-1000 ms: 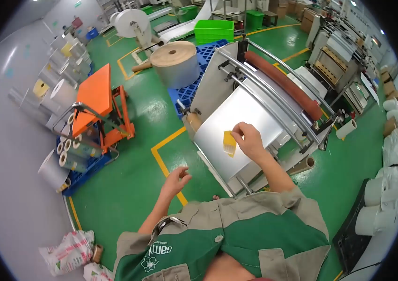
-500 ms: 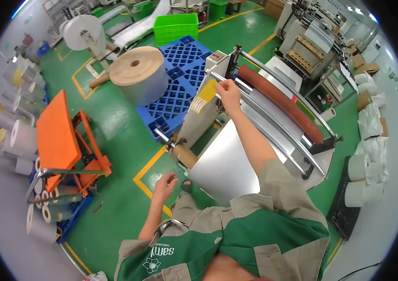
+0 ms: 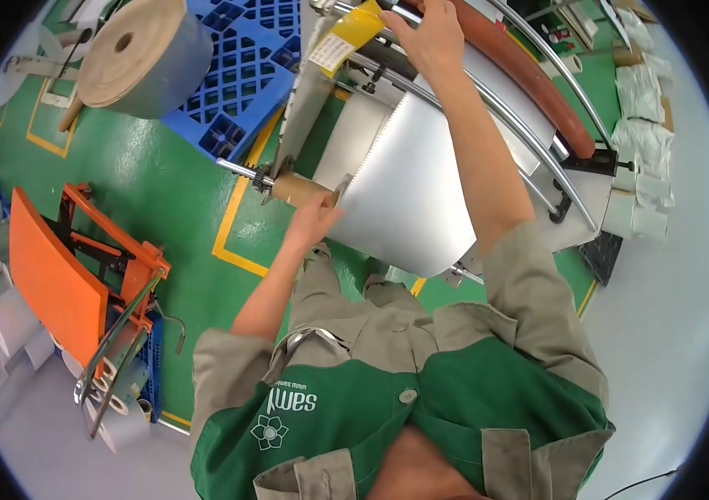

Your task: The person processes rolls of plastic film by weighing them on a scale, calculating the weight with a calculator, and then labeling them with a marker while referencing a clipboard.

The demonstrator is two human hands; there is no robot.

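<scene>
A large roll of silvery film [image 3: 408, 192] lies across the machine in front of me, a brown cardboard core [image 3: 294, 189] sticking out at its left end on a metal shaft. My left hand [image 3: 313, 221] is at that end, fingers loosely bent against the roll's edge just below the core. Higher up, my right hand [image 3: 436, 42] reaches over the metal bars [image 3: 496, 96], thumb and fingers spread. Its thumb tip is right at the edge of a yellow sheet with a white printed label [image 3: 342, 42]. A reddish-brown roller [image 3: 529, 79] is to the right of this hand.
An orange lift cart [image 3: 54, 283] stands at left on the green floor. Behind the machine's left side, a big brown-ended roll [image 3: 133, 54] rests near a blue plastic pallet [image 3: 242, 62]. White wrapped packs [image 3: 642, 150] line the right wall.
The view has tilted down and closer to the machine. My left hand has moved from free air to the end of the film roll. My right hand's pinched fingers have spread over the bars.
</scene>
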